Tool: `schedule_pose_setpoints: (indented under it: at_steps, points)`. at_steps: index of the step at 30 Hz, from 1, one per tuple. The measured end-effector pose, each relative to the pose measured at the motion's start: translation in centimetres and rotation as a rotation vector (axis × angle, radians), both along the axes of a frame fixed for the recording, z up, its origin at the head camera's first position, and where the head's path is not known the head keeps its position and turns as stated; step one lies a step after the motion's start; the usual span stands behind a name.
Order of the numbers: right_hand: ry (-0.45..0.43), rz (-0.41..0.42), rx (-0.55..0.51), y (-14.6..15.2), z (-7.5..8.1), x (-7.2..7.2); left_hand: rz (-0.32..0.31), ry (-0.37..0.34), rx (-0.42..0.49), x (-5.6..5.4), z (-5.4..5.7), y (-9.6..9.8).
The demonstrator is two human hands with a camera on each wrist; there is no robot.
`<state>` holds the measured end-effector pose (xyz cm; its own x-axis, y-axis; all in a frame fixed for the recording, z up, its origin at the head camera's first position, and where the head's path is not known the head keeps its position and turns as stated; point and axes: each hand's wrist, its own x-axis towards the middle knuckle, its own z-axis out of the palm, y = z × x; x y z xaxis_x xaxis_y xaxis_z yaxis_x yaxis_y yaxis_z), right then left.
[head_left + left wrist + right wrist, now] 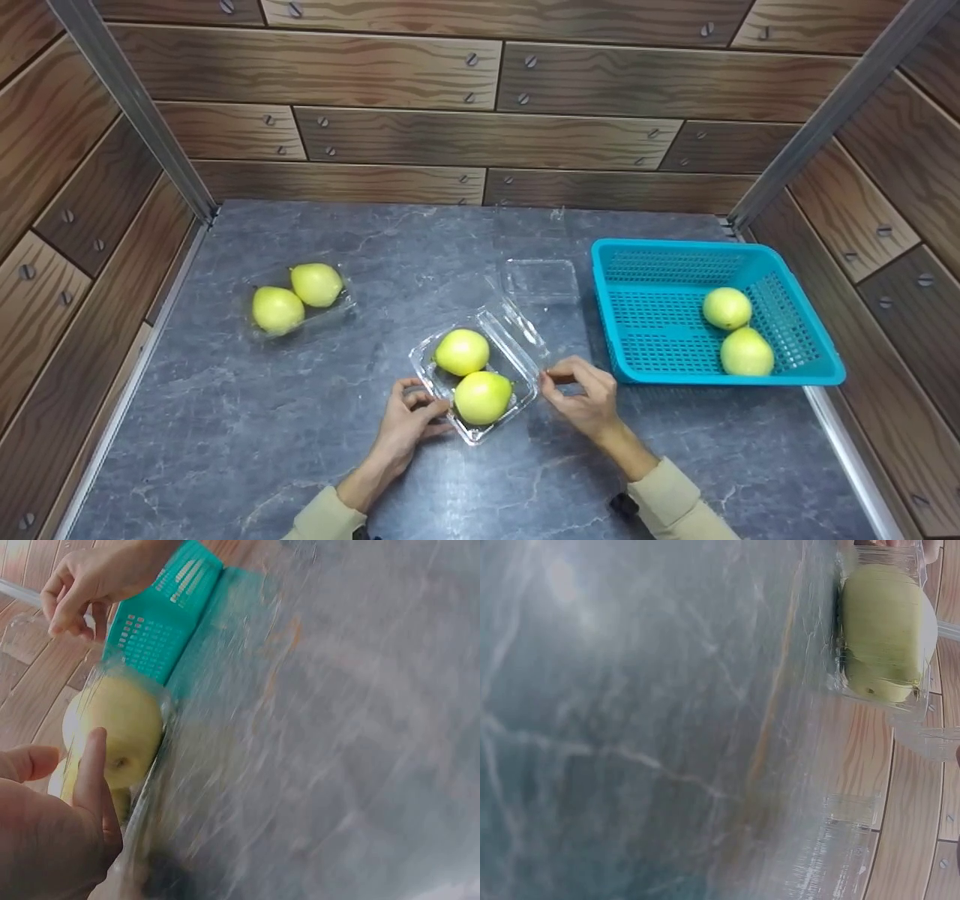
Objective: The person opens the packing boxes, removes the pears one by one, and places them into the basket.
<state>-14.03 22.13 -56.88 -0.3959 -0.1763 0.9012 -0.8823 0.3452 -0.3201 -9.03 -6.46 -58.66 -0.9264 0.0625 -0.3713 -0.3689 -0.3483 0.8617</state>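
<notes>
Two yellow-green pears point(483, 397) sit in a clear plastic clamshell box point(472, 435) at the front middle of the table. Its hinged lid point(525, 326) stands raised on the far right side. At the box's left side, my left hand point(409, 416) touches the wall and rim with fairly straight fingers; in the left wrist view a finger lies in front of a pear point(124, 716). My right hand point(585, 394) pinches the lid's edge by the right corner with thumb and index finger. The right wrist view shows a pear point(885, 630) through the box wall.
A turquoise basket point(718, 379) on the right holds two pears point(747, 352). Another clear box point(330, 319) with two pears point(278, 309) stands at the left. Behind the middle box lies an open clear box point(541, 281). Wood-patterned walls point(480, 75) enclose the table.
</notes>
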Motion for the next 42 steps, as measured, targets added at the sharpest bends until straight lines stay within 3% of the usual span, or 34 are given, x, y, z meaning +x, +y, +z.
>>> schedule_pose_setpoints:
  at_steps: [9,20,28,42]
  points:
    - [-0.212,-0.072,-0.155,-0.3,-0.3,1.0,0.056,0.001,-0.07,-2.3,0.4,-2.1]
    - [-0.378,-0.062,-0.29,-0.6,-0.3,1.4,0.023,-0.013,-0.172,-5.7,0.4,-4.2]
    - [-0.452,-0.042,-0.374,-0.9,-0.4,1.7,-0.033,0.03,-0.217,-7.7,0.7,-4.8]
    - [-0.493,-0.045,-0.438,-1.1,-0.5,1.7,-0.122,0.048,-0.264,-10.8,0.7,-4.7]
